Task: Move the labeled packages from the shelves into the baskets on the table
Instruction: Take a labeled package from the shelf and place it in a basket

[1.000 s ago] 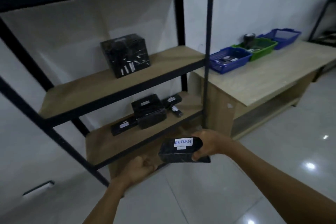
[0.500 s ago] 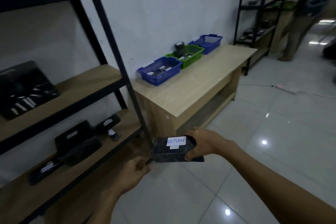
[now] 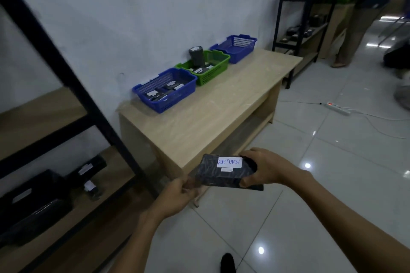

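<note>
A black wrapped package (image 3: 218,173) with a white label reading RETURN is held in front of me, above the floor near the table's front corner. My right hand (image 3: 265,168) grips its right end. My left hand (image 3: 179,193) pinches its lower left corner. On the wooden table (image 3: 221,113) stand three baskets along the wall: a near blue basket (image 3: 165,91) with several packages, a green basket (image 3: 207,66) with packages, one upright, and a far blue basket (image 3: 236,45). More black labeled packages (image 3: 35,204) lie on the lower shelf at left.
The black-framed shelf unit (image 3: 73,86) rises at left, its post close to the table's end. A second shelf unit (image 3: 308,17) stands beyond the table, with a person (image 3: 363,6) beside it. A power strip (image 3: 337,108) and cable lie on the tiled floor.
The view has turned right from the shelf toward the table, which is now closer. My left hand has come up and taken the package's lower left corner; my right hand keeps its grip.
</note>
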